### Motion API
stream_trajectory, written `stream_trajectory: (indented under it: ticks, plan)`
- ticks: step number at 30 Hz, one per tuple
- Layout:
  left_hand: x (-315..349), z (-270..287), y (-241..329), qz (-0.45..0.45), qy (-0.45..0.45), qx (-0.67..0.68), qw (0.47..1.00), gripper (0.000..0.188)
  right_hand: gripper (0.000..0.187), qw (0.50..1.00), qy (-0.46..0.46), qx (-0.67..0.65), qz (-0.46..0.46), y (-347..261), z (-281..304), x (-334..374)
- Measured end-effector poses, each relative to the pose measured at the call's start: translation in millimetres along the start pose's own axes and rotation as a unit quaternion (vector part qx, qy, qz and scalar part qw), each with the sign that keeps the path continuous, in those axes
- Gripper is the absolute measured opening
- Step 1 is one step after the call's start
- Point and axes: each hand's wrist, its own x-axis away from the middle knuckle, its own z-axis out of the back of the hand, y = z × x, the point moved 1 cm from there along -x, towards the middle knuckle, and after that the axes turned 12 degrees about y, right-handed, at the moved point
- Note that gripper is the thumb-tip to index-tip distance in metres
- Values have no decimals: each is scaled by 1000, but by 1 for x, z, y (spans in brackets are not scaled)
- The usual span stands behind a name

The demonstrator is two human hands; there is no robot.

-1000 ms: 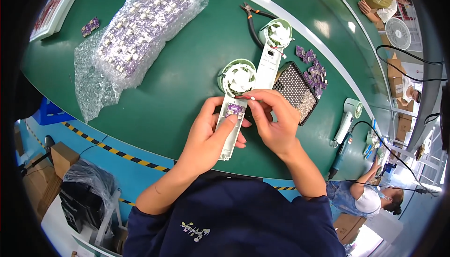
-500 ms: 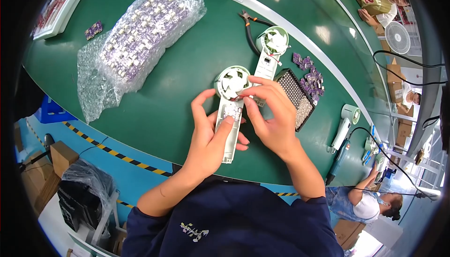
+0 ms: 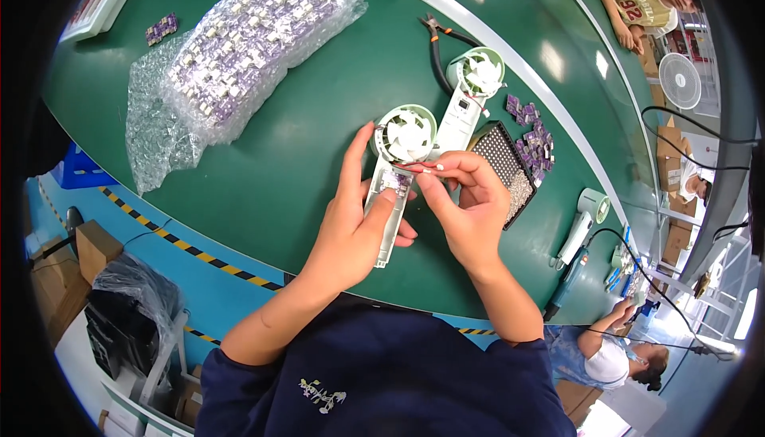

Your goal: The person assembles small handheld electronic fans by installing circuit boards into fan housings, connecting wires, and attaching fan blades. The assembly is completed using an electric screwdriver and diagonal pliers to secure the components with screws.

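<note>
A pale green handheld fan lies open-faced in my left hand, its white blades at the far end. My left fingers wrap the handle, and the thumb presses near a small purple circuit board in the handle's hollow. Thin red and dark wires run from the fan head. My right hand pinches these wires near their small white connector, just right of the board. A second opened fan lies on the table beyond, partly hidden by my right hand.
Bubble wrap with many purple boards is at the left. Orange-handled cutters lie behind the second fan. To the right are a black tray of small parts, loose purple boards, another fan and a teal power tool. Co-workers sit farther right.
My right hand has drawn the wires out to the right of the fan head, so the connector now shows. My left hand keeps its hold on the fan. The view has shifted slightly.
</note>
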Motion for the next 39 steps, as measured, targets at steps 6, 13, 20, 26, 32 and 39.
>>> stream_trajectory:
  ticks: [6, 13, 20, 26, 32, 39]
  plan:
    - [-3, 1, -4, -15, 7, 0, 1000, 70, 19, 955, -65, 146, 251, -1, -4, -1]
    - [-1, 3, -4, -44, -1, -9, 999, 74, 21, 869, -244, 172, 395, -1, 1, -28]
    - [-1, 4, 2, 38, -15, 35, 999, 68, 18, 896, -249, 152, 333, -13, 6, -44]
    - [0, 4, 3, 33, -23, 34, 999, 66, 19, 857, -315, 152, 379, -21, 9, -62]
    - [0, 5, 4, 37, -18, 28, 999, 65, 29, 851, -369, 256, 274, -46, -14, -61]
    - [-1, 4, 4, 30, -25, 49, 998, 65, 37, 837, -393, 302, 230, -42, -9, -55]
